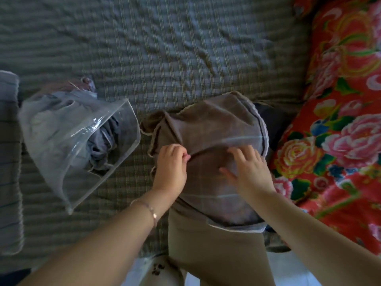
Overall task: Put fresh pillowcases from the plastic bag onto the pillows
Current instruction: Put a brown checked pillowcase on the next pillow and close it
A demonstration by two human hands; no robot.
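A grey-brown checked pillowcase [216,124] with pale piped edges lies crumpled on the bed in front of me, partly over my raised knee. My left hand [171,168] pinches a fold of its cloth near the middle. With fingers spread and straight, my right hand [249,172] lies flat on the pillowcase just right of that. A clear plastic bag [68,137] lies open on the bed to the left, and bluish folded fabric [103,145] shows inside it.
The bed is covered by a green-grey checked quilt [165,48]. A red floral quilt [340,120] is bunched along the right side. A blue-grey striped pillow [9,162] lies at the left edge. My knee in tan trousers [216,254] rests on the bed's near edge.
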